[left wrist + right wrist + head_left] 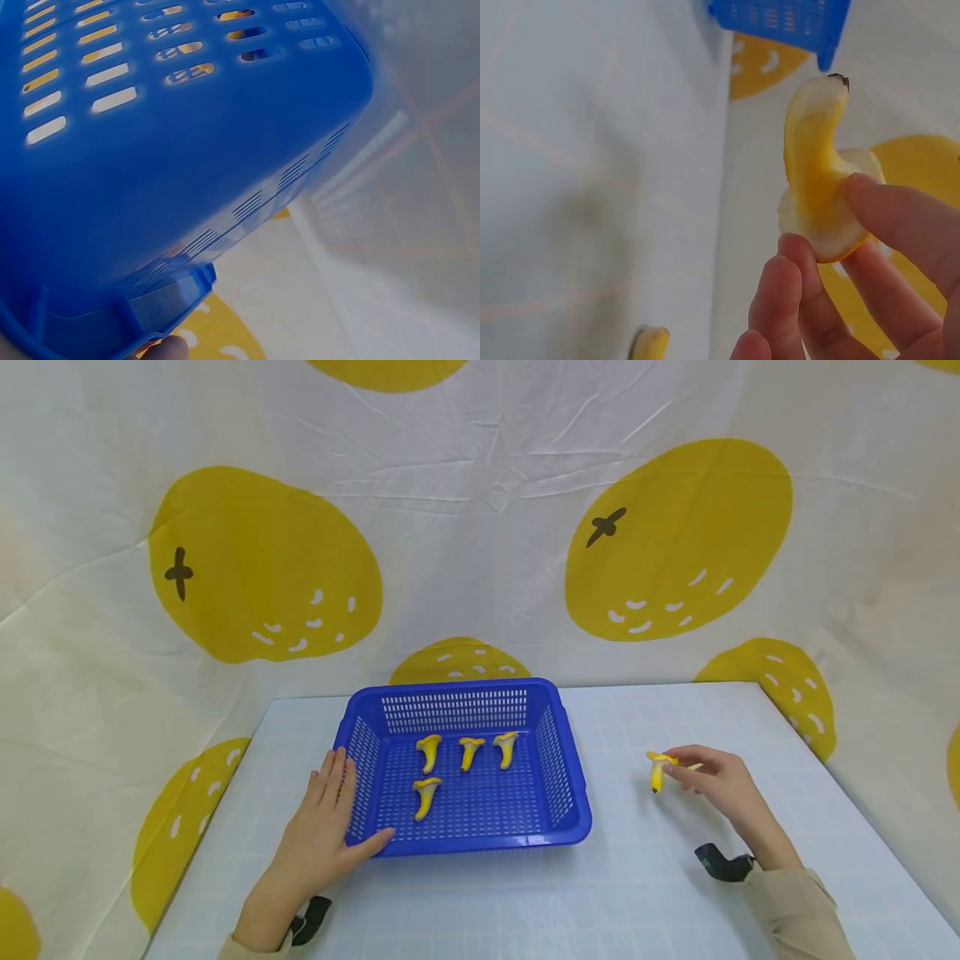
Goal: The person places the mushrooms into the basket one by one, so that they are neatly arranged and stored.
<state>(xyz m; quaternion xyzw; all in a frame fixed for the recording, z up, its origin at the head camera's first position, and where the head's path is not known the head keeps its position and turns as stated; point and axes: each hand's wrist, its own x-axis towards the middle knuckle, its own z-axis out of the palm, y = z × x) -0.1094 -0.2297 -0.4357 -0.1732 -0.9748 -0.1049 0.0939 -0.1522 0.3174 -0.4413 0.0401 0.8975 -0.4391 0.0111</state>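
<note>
My right hand (712, 777) pinches a yellow mushroom (658, 770) by its cap between thumb and fingers, above the table right of the basket. In the right wrist view this mushroom (814, 176) has a pale, flared cap and a curved stem with a dark tip. Several similar mushrooms (426, 797) lie inside the blue plastic basket (480, 842), three in a back row and one in front. My left hand (318, 827) rests along the basket's left rim, fingers straight, thumb out over the front left corner. A fingertip (169, 349) shows beside the rim in the left wrist view.
Another yellow piece (651, 343) lies on the table, mostly hidden by the right hand in the head view. The table (510, 910) wears a pale checked cover. Behind and beside it hangs a white cloth (480, 577) printed with yellow fruit.
</note>
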